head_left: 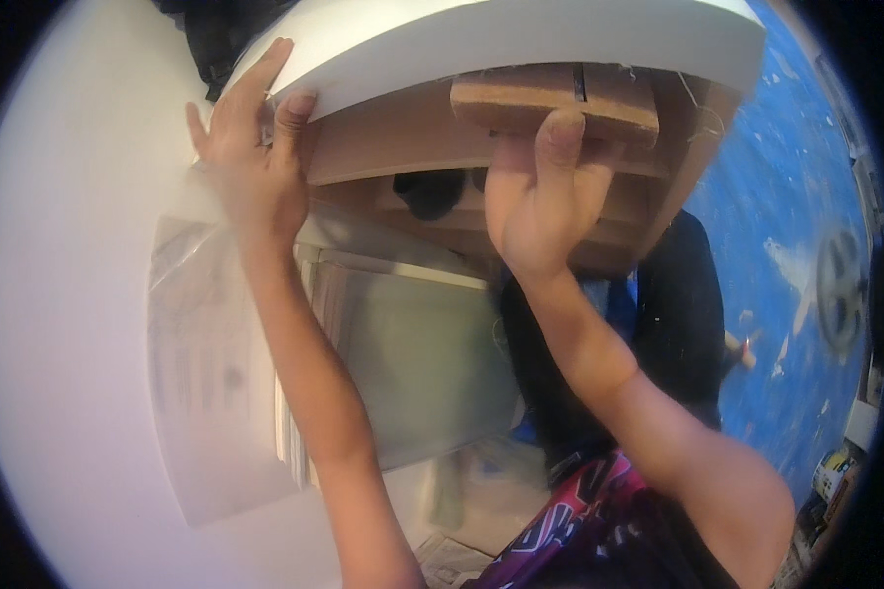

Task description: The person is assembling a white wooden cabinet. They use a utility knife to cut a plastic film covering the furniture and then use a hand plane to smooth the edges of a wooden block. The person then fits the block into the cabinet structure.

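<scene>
A white-topped piece of furniture (521, 34) with a bare wood-coloured underside lies across the upper part of the view. My left hand (260, 142) rests at its left end, thumb and fingers spread apart against the white edge. Under the near edge, my right hand (550, 196) grips a brown wooden block (506, 103) from below, the thumb pressed on its front. A dark slot cuts into the block's top. The fingers behind the block are hidden.
Below my arms stands a stack of flat panels (413, 344) beside a translucent sheet (206, 393). A dark rounded object (429, 191) shows inside the wooden frame. Blue sheeting (786, 245) with pale smears covers the right side; a can (833, 473) stands at its edge.
</scene>
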